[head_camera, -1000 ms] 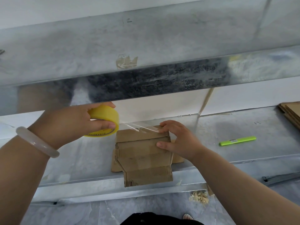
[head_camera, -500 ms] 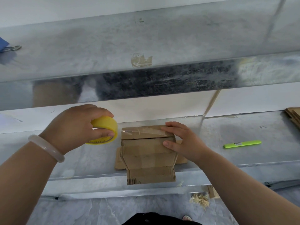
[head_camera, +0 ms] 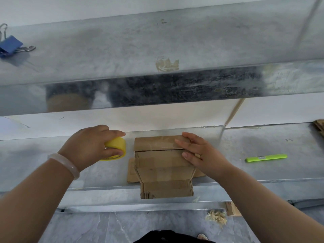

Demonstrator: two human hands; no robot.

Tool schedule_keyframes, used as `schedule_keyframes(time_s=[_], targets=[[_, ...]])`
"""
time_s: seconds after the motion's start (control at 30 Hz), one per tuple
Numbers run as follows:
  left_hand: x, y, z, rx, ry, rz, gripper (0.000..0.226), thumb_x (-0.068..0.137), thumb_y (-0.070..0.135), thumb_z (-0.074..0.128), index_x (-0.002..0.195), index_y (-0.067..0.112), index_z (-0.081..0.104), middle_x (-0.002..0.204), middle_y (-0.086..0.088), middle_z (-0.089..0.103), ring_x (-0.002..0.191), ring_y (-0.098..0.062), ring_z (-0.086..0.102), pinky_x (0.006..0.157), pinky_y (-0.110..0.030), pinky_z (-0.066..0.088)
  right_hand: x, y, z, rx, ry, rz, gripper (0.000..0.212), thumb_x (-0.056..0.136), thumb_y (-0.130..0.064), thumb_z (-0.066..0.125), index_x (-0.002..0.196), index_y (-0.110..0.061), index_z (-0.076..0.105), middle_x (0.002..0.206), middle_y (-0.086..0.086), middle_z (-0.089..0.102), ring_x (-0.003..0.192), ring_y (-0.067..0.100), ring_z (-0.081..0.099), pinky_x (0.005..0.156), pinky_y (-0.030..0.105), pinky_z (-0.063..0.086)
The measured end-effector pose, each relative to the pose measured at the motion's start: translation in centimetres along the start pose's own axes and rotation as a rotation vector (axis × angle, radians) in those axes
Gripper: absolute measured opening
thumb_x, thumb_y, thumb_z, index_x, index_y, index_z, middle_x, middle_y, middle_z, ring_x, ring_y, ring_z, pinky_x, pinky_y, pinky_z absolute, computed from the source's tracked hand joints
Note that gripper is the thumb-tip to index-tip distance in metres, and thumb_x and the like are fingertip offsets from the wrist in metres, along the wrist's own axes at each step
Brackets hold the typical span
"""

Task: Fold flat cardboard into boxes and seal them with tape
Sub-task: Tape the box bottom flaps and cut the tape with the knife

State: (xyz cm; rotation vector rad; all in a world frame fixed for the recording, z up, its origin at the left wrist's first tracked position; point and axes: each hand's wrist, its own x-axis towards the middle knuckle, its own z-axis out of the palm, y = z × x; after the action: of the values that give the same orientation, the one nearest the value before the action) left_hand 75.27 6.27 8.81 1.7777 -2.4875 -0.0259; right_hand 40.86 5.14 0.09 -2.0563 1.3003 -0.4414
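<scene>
1. So far, as I read it from the head view, the work is early to middling: one cardboard piece [head_camera: 163, 165] lies partly folded in the middle of the steel bench [head_camera: 245, 172], its far flap close to the back edge and its near flap hanging over the front edge.
2. A strip of clear tape [head_camera: 163, 146] appears to run across the seam under the far flap, so I judge one seal as laid down or nearly so.
3. My left hand [head_camera: 91, 146] has its fingers and thumb curled round the yellow tape roll [head_camera: 116, 148], just left of the cardboard and not touching it. I cannot tell whether the film is cut from the roll.
4. My right hand [head_camera: 201, 155] lies with straight fingers pressed on the right end of the seam, holding the flap down.
5. Left to do, in my judgement: free the tape, smooth it, raise the piece into a proper box, and close and seal the near flap, which shows no tape.
6. More flat cardboard [head_camera: 319, 128] waits at the right edge of the bench, so further boxes probably remain.
7. A green pen-shaped tool [head_camera: 266, 157] lies on the bench well to the right of my right hand, untouched.
</scene>
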Motion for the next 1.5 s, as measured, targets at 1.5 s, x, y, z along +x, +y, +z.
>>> schedule_keyframes(time_s=[1.5], targets=[[-0.9, -1.7, 4.8, 0.065, -0.035, -0.032, 0.068, 0.081, 0.073, 0.040, 0.138, 0.037, 0.046, 0.102, 0.006, 0.060, 0.090, -0.018, 0.060, 0.079, -0.031, 0.048, 0.0, -2.2, 0.2, -0.664, -0.081, -0.096, 0.063, 0.091, -0.073, 0.004, 0.148, -0.053, 0.020, 0.151, -0.008, 0.030, 0.141, 0.015, 0.024, 0.116, 0.062, 0.014]])
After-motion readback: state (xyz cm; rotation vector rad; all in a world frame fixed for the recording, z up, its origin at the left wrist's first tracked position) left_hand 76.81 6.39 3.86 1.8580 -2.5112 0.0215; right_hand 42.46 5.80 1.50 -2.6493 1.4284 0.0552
